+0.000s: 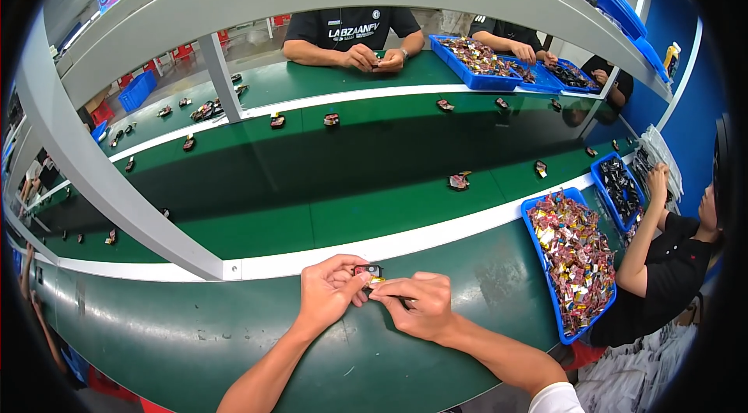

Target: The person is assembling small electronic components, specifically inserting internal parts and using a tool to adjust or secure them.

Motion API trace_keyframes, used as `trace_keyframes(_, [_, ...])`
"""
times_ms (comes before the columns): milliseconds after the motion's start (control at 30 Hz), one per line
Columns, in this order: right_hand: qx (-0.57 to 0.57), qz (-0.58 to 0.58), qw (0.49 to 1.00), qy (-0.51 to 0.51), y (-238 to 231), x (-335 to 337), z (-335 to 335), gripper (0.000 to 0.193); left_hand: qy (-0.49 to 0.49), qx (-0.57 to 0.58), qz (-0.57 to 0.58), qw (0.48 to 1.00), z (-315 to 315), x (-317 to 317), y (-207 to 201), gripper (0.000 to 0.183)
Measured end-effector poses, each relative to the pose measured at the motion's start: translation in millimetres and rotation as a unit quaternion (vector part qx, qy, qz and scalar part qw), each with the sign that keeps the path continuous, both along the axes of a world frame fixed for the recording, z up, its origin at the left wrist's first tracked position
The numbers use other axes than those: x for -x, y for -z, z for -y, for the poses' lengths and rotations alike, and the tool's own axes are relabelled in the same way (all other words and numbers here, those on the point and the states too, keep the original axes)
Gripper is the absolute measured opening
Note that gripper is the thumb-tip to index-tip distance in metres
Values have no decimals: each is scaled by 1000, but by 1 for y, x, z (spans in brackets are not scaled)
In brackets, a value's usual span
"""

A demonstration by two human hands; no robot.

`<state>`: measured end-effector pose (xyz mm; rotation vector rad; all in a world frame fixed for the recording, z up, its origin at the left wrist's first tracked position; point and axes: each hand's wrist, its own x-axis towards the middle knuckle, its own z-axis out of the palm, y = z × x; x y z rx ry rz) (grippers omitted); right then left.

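Observation:
Just above the near green worktop, my left hand has its fingers closed round a small black plastic housing. Red and yellow parts show inside the housing. Coming from the right, my right hand pinches at its lower edge, beside a yellow bit; its fingertips touch the housing. Whether the right fingers hold a separate small part is hard to make out. To the right of my hands stands a blue tray heaped with small red, yellow and silver electronic parts.
Beyond a white rail runs a green conveyor belt carrying scattered small assemblies. A grey shelf frame arches overhead and on the left. A second blue tray holds black housings. Co-workers sit across the belt and at right.

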<state>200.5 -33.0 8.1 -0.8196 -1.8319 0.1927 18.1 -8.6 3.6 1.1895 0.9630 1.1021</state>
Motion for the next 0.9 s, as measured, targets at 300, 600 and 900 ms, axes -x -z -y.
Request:
trace_keyframes(300, [12, 2, 1000, 3, -2, 1, 1, 18, -2, -5, -1, 1000, 1, 0, 1, 17])
trace_keyframes(600, [15, 2, 1000, 1, -2, 1, 0, 18, -1, -5, -8, 1000, 0, 0, 3, 16])
trace_keyframes(900, [22, 11, 1000, 1, -2, -1, 0, 17, 5, -4, -21, 1000, 1, 0, 0, 16])
